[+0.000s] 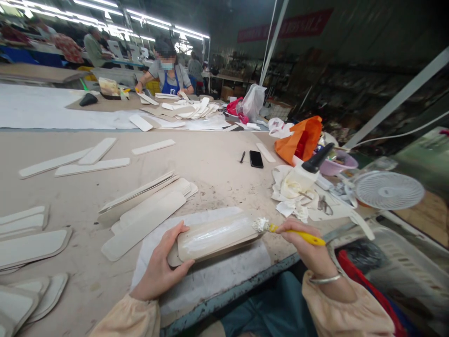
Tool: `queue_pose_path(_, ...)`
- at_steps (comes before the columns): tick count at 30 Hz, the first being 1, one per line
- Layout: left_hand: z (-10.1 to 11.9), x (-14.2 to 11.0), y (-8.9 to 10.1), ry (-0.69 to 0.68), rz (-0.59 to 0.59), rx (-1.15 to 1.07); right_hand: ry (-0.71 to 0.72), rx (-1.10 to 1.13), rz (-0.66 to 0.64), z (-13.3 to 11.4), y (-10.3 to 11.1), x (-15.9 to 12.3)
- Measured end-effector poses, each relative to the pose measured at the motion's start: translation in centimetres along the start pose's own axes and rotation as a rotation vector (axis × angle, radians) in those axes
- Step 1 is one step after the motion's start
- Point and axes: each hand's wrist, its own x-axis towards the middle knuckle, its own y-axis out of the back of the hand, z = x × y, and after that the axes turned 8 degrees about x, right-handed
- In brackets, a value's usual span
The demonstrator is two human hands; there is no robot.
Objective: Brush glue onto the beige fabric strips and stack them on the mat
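My left hand grips the left end of a small stack of long, round-cornered beige panels, thumb in front and fingers behind. A wet, shiny white streak runs along the top panel. In my right hand is a brush with a yellow handle; its white-coated bristles touch the right end of that panel. Under the stack lies a white sheet on the table. Just beyond my left hand, a fanned pile of similar panels rests on the tabletop.
More panels lie at the left and farther back. A black phone, an orange bag, a white container with a black handle and a white fan stand toward the right. Across the table, a masked person handles panels.
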Motion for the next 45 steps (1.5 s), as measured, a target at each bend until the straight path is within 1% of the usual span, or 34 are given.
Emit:
queue_pose_path(4, -0.2, -0.1, -0.2, -0.005, 0.006, 0.016, 0.115, 0.000, 0.148, -0.4, -0.3, -0.1)
queue_pose_path(8, -0.3, -0.2, -0.2, -0.001, 0.013, 0.016, 0.139, 0.066, 0.194, -0.9, -1.8, 0.2)
queue_pose_path(10, -0.3, -0.2, -0.2, 0.003, 0.014, 0.015, 0.134, 0.088, 0.178, -1.0, -2.9, 0.3)
queue_pose_path(12, -0.3, -0.2, -0.2, 0.016, 0.007, 0.020, 0.121, 0.102, 0.102, -0.9, -3.8, 0.5)
queue_pose_path(14, -0.4, -0.2, -0.2, 0.025, 0.000, 0.026, 0.107, 0.101, 0.025, -0.7, -4.3, 0.6)
queue_pose_path(16, -0.5, -0.2, -0.2, 0.026, 0.000, 0.029, 0.101, 0.077, 0.016, -0.3, -4.1, 0.6)
queue_pose_path(20, -0.5, -0.1, -0.2, 0.018, 0.003, 0.027, 0.102, -0.008, 0.138, 0.5, -2.0, 0.5)
queue_pose_path(23, -0.4, 0.0, -0.1, 0.006, -0.001, 0.026, 0.113, 0.003, 0.208, 0.2, -1.2, 0.1)
queue_pose_path(25, -0.4, -0.1, -0.2, 0.001, 0.001, 0.023, 0.134, 0.045, 0.167, -0.4, -1.6, -0.3)
queue_pose_path(28, -0.4, -0.1, -0.3, 0.019, 0.003, 0.018, 0.140, 0.076, -0.031, -1.1, -2.6, -0.7)
queue_pose_path(29, -0.4, -0.2, -0.3, 0.029, 0.003, 0.016, 0.134, 0.072, -0.070, -1.1, -2.7, -0.8)
queue_pose_path(30, -0.4, -0.2, -0.3, 0.036, 0.002, 0.013, 0.127, 0.059, -0.073, -1.0, -2.7, -0.8)
queue_pose_path(31, -0.4, -0.2, -0.3, 0.040, 0.001, 0.008, 0.126, 0.039, -0.044, -0.8, -2.5, -0.9)
queue_pose_path(33, -0.3, -0.2, -0.4, 0.036, 0.001, -0.004, 0.138, -0.001, 0.055, -0.6, -2.0, -0.9)
queue_pose_path(35, -0.2, -0.1, -0.3, 0.026, 0.003, -0.014, 0.143, 0.004, 0.100, -0.9, -2.0, -0.8)
queue_pose_path(36, -0.1, -0.1, -0.3, 0.024, 0.004, -0.015, 0.143, 0.034, 0.087, -1.3, -2.5, -0.8)
queue_pose_path(38, 0.1, 0.0, -0.2, 0.020, 0.015, -0.016, 0.150, 0.129, 0.014, -2.5, -4.3, -0.7)
queue_pose_path(41, 0.4, 0.1, 0.0, 0.008, 0.037, -0.027, 0.182, 0.228, -0.144, -4.4, -8.6, -0.6)
queue_pose_path(43, 0.5, 0.0, 0.0, -0.002, 0.043, -0.040, 0.200, 0.243, -0.204, -4.9, -11.1, -0.5)
queue_pose_path(45, 0.5, 0.0, 0.0, -0.004, 0.036, -0.048, 0.205, 0.241, -0.217, -4.6, -12.1, -0.6)
